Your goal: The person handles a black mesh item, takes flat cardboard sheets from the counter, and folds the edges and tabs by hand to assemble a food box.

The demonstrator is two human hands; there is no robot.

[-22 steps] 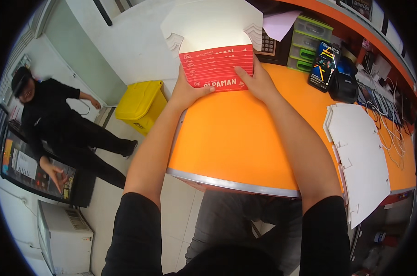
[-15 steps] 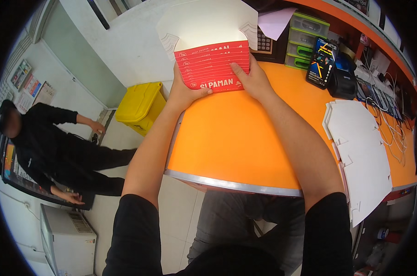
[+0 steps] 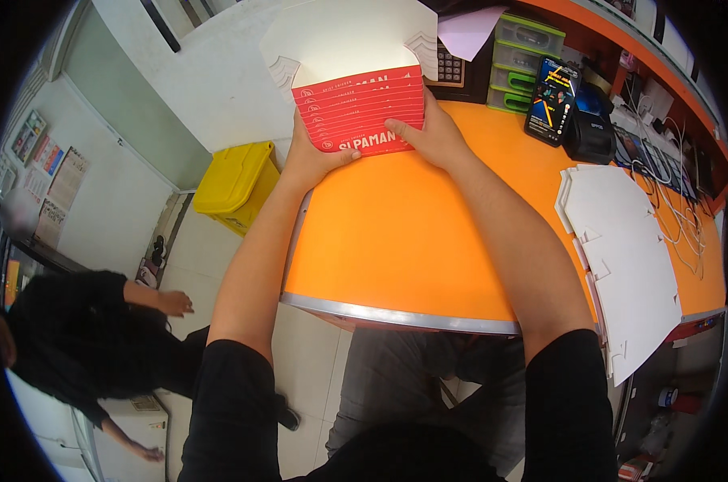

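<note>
Both my hands grip a stack of red and white folded food boxes at the far edge of the orange table. The boxes are nested, with several red front edges showing and tall white flaps rising behind them. My left hand clasps the stack's left side, its thumb lying along the lower front edge. On the right side, my right hand holds on with its thumb pressed against the red front. The fingers of both hands are mostly hidden behind the boxes.
Flat white box blanks lie at the table's right. Behind them are tangled cables, a phone, a black device and green-fronted drawers. A yellow bin stands left of the table. A person in black is at the left.
The person in black has moved nearer, toward the lower left. My view has shifted slightly; my hands keep the same grip on the box stack.
</note>
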